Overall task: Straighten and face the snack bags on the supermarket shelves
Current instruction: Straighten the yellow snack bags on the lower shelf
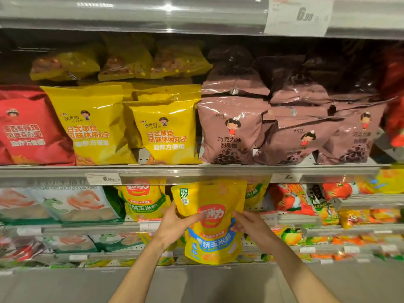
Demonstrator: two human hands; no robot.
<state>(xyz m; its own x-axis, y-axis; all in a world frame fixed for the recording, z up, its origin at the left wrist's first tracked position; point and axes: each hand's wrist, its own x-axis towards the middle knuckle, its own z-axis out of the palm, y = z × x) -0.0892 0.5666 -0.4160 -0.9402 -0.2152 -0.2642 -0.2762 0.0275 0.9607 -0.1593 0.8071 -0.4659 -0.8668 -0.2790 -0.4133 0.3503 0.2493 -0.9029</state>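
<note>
At lower centre, your left hand (172, 226) and right hand (251, 226) grip the yellow corn bag (211, 224), seemingly clear of the shelf (196, 170).

The held corn snack bag (213, 221) sits lower center of frame, left hand (175, 224) and right hand (251, 226) flanking it, the doughnut bags (229, 130) on the shelf above.

**Single head-worn view, close to the shelving**

Looks forward and slightly down from head height, square onto the shelf edge (196, 171), near enough for both forearms to reach in from the bottom. Wide-angle, bowing the shelf lines. No second view.
</note>
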